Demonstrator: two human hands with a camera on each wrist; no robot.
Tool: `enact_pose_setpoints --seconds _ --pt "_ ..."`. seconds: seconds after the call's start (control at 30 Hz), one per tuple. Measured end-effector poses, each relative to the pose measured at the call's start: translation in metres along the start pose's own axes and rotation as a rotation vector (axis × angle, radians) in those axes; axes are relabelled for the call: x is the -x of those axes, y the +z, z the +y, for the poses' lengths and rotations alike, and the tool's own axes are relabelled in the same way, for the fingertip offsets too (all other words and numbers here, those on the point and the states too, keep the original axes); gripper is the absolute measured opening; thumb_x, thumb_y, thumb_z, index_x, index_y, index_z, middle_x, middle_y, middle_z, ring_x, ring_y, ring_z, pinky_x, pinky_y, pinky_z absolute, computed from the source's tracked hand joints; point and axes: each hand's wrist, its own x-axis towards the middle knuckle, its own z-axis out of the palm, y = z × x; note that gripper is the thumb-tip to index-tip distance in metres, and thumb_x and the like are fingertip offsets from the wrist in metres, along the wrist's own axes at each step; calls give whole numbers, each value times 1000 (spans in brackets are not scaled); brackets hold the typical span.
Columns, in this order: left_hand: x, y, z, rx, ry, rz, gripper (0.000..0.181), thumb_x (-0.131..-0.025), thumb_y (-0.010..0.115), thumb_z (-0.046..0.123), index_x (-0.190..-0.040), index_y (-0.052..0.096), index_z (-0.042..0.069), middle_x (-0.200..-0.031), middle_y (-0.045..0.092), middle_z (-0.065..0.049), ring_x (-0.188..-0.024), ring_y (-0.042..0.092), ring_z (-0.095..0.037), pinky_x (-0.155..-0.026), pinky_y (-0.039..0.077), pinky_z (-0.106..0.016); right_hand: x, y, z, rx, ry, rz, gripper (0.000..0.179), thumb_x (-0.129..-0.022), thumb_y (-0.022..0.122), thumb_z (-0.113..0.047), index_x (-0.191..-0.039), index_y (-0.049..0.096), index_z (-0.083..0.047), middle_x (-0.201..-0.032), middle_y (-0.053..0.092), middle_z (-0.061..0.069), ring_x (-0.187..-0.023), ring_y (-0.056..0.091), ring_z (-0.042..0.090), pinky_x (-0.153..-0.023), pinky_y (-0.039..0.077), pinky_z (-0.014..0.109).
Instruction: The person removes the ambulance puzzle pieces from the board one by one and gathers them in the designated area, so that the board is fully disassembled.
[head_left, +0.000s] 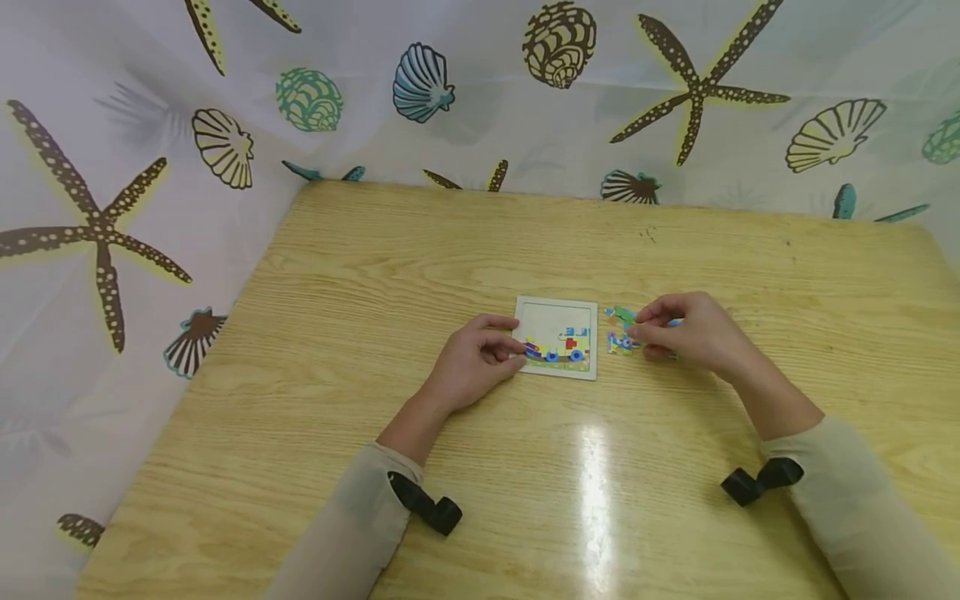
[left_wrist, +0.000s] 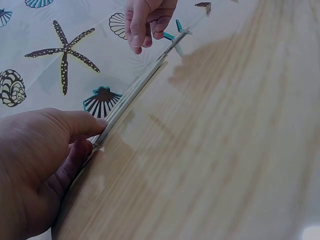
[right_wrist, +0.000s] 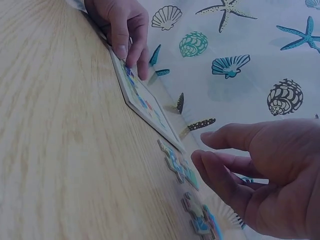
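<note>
A square jigsaw puzzle tray (head_left: pixel 557 312) with a pale rim lies flat on the table, its lower part filled with pieces showing coloured wheels and the upper part bare. At its left edge my left hand (head_left: pixel 480 357) grips the rim, thumb low and fingertips over the tray; the left wrist view shows the thumb (left_wrist: pixel 87 124) against the edge. Just right of the tray lie loose puzzle pieces (head_left: pixel 620 342), partly covered by my right hand (head_left: pixel 686 333). In the right wrist view, the right thumb and forefinger stand apart above the puzzle pieces (right_wrist: pixel 200 220), with nothing visible between them.
The wooden table (head_left: pixel 337 292) extends around the tray, with a light reflection in front. A white curtain (head_left: pixel 495 83) printed with shells and starfish hangs along the back and left edges. Black camera mounts (head_left: pixel 431 504) sit on both wrists.
</note>
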Motion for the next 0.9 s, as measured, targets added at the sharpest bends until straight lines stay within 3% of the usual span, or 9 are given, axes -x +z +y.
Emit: enact_pose_setpoints --seconds 0.2,0.43,0.73,0.9 --pt "1 -1 -1 0 3 6 9 -89 75 15 -95 79 9 -135 60 -2 -86 59 -13 -74 50 -21 -13 10 -3 -77 -43 -78 32 -92 73 -24 -114 69 0 -93 67 10 -73 69 16 -68 57 28" --pt "0 0 0 4 0 2 9 -89 76 14 -95 79 9 -135 60 -2 -87 59 -13 -74 50 -21 -22 23 -10 -132 -23 -126 33 -91 73 -16 -118 68 4 -95 69 12 -75 70 13 -73 60 27" --pt "0 0 1 -2 13 5 9 -89 76 14 -95 79 8 -135 60 -3 -87 59 -13 -74 50 -20 -28 38 -15 -100 -16 -138 31 -91 73 -13 -116 69 4 -94 70 13 -75 70 12 -71 60 27" --pt "1 -1 1 -3 16 3 9 -89 76 14 -95 79 8 -135 60 -4 -87 59 -13 -74 49 -20 -27 45 -18 30 -37 -90 29 -87 77 -16 -112 71 -1 -84 69 6 -70 66 13 -66 55 24"
